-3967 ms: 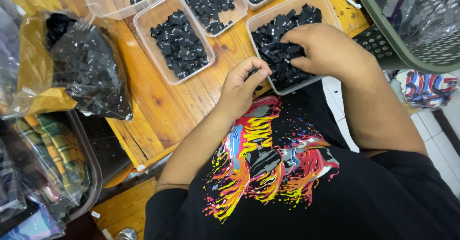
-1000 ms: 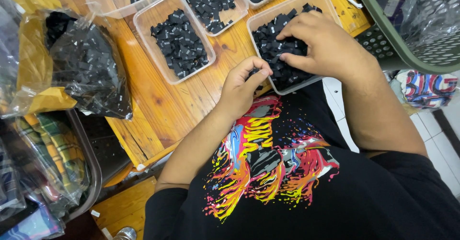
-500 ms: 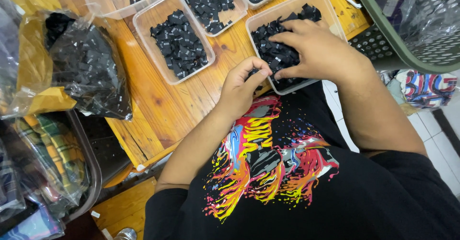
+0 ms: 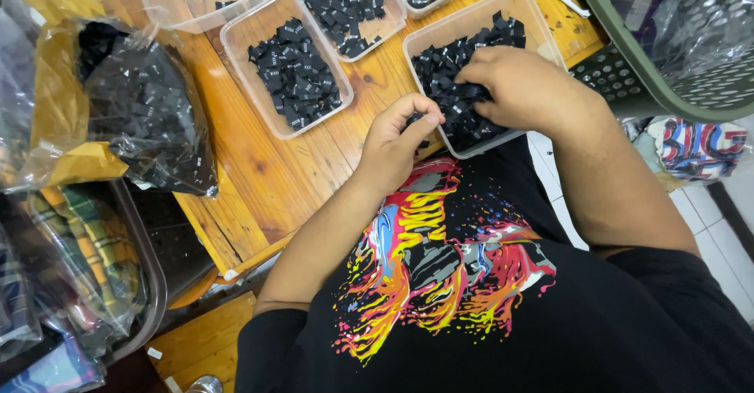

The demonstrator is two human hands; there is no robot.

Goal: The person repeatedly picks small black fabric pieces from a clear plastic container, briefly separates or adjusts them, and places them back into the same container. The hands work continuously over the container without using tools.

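Two hands at the table's near edge | right hand (image 4: 522, 87) spread in the clear tub (image 4: 542, 28), fingers buried among small black pieces (image 4: 452, 67) | left hand (image 4: 393, 138) just beside the tub's near corner, fingertips pinched on one black piece | more tubs toward the far edge.

A wooden counter (image 4: 259, 165) of orange-brown planks is carrying several clear plastic tubs. The nearest tub (image 4: 542, 28) is sitting at the counter's front edge, heaped with small black labels (image 4: 459, 114). Just beside it another tub (image 4: 243, 55) is lying at a slant, holding a smaller pile of the same labels. Three more tubs are standing along the far side, partly cut off by the frame. At the counter's left end a clear bag (image 4: 149, 118) stuffed with black labels is resting on yellow-brown paper (image 4: 55, 102).
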